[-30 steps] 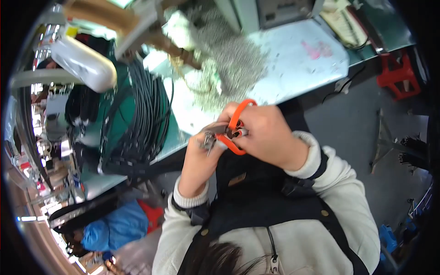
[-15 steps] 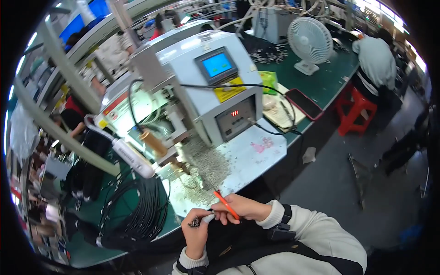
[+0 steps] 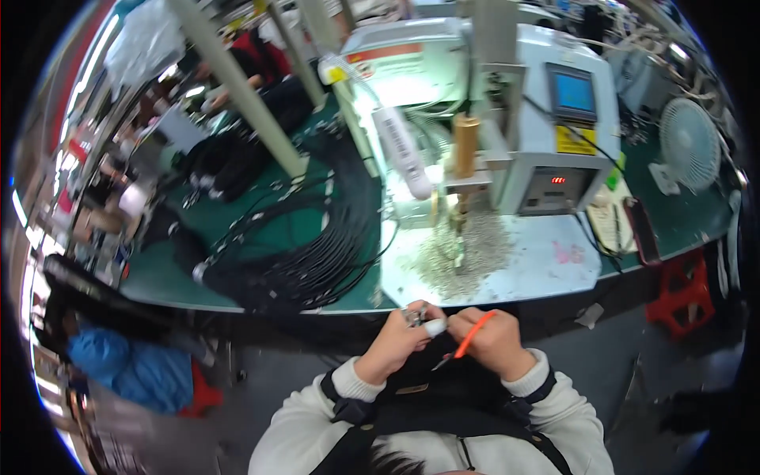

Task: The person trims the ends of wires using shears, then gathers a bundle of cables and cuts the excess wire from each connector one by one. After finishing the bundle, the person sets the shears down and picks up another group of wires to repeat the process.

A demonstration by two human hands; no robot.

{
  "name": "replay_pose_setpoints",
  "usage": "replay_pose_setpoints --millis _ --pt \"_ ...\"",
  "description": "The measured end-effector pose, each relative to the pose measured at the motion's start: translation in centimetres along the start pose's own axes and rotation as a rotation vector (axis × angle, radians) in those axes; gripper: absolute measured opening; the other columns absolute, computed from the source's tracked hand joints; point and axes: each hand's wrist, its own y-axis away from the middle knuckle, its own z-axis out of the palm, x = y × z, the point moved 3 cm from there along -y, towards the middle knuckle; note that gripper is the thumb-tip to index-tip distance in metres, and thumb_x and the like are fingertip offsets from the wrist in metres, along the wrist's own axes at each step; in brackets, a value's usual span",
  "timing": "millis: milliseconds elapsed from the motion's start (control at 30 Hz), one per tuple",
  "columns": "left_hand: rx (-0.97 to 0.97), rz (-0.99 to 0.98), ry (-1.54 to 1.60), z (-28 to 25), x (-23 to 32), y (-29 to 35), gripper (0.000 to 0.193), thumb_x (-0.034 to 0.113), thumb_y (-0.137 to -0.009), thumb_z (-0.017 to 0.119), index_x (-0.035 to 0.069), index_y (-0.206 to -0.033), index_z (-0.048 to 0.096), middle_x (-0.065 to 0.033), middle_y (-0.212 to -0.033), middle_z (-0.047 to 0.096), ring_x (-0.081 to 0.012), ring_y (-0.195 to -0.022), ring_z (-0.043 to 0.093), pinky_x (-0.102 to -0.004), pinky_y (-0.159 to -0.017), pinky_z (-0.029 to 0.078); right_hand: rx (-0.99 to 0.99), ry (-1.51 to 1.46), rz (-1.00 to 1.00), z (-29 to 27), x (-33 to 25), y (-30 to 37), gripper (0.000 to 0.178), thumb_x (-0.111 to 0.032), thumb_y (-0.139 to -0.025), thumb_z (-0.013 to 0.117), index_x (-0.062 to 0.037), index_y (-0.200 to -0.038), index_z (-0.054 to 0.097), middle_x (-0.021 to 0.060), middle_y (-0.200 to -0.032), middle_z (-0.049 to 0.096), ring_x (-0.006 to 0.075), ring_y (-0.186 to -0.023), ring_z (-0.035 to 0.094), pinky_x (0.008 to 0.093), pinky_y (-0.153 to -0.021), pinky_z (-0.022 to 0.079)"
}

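Observation:
Both hands are close together, just off the front edge of the bench. My left hand [image 3: 392, 342] is closed around small silvery and dark pieces [image 3: 412, 317], too small to name. A white cover [image 3: 435, 327] sits on one of its digits. My right hand [image 3: 492, 339] grips a slim orange-handled tool [image 3: 475, 333], slanted, with a thin metal tip low on its left. The fingertips of both hands nearly meet. Beyond them stands a bench machine [image 3: 546, 142] with a brass-coloured cylinder [image 3: 465, 146] over a white plate [image 3: 554, 269] strewn with small grey bits [image 3: 467, 257].
A thick bundle of black cables [image 3: 317, 269] lies on the green bench [image 3: 285, 229] at left. A white lamp [image 3: 401, 154] hangs beside the machine. At right are a phone [image 3: 641, 229], a fan [image 3: 690, 142] and a red stool [image 3: 682, 297]. A person in blue [image 3: 131, 364] is at lower left.
My view has swung left, so the machine now appears further right. The orange tool is still in my right hand; its metal tip now points down towards me instead of away.

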Motion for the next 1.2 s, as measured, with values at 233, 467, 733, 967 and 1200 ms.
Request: replay_pose_setpoints --millis 233,467,733,967,1200 --pt "0.036 0.167 -0.282 0.4 0.0 0.7 0.01 0.009 -0.075 0.061 0.006 -0.082 0.055 0.0057 -0.066 0.048 -0.0003 -0.052 0.038 -0.0152 -0.043 0.028 0.035 0.1 -0.094 -1.0 -0.6 0.1 0.037 -0.016 -0.063 0.059 -0.018 -0.1 0.059 -0.0032 -0.057 0.04 0.011 -0.045 0.043 0.0231 -0.043 0.032" --pt "0.069 -0.052 -0.217 -0.1 0.0 0.3 0.012 0.004 -0.073 0.06 0.004 -0.084 0.056 0.0037 -0.068 0.05 -0.0019 -0.054 0.041 -0.0157 -0.045 0.031 0.188 0.055 -0.088 0.0 0.6 0.7 0.026 -0.008 -0.064 0.063 -0.0102 -0.09 0.06 -0.0012 -0.064 0.056 0.0113 -0.051 0.053 0.0238 -0.043 0.032" --pt "0.089 0.07 -0.24 0.2 -0.1 0.0 0.012 0.0 -0.074 0.059 0.002 -0.085 0.056 0.0026 -0.069 0.05 -0.0017 -0.054 0.04 -0.015 -0.046 0.029 0.231 -0.179 0.18 1.2 0.4 1.1 0.023 -0.005 -0.064 0.063 -0.0069 -0.086 0.057 0.0 -0.064 0.056 0.0101 -0.05 0.053 0.0207 -0.044 0.036" --pt "0.206 0.609 -0.574 1.2 0.0 0.4 0.014 -0.002 -0.073 0.06 0.001 -0.086 0.055 0.0018 -0.069 0.05 -0.0018 -0.056 0.039 -0.0141 -0.05 0.029 0.427 -0.764 0.446 2.7 0.5 1.3 0.015 0.004 -0.073 0.058 -0.0012 -0.086 0.054 0.0037 -0.066 0.057 0.007 -0.058 0.057 0.02 -0.048 0.045" --pt "0.159 0.24 -0.187 0.9 0.1 0.3 0.012 0.0 -0.076 0.057 0.001 -0.087 0.051 -0.0015 -0.073 0.052 -0.0026 -0.051 0.039 -0.0156 -0.042 0.026 0.352 -1.136 0.612 3.5 0.8 1.6 0.015 0.005 -0.076 0.055 -0.0001 -0.09 0.054 0.0048 -0.069 0.058 0.0065 -0.059 0.057 0.0193 -0.046 0.044"
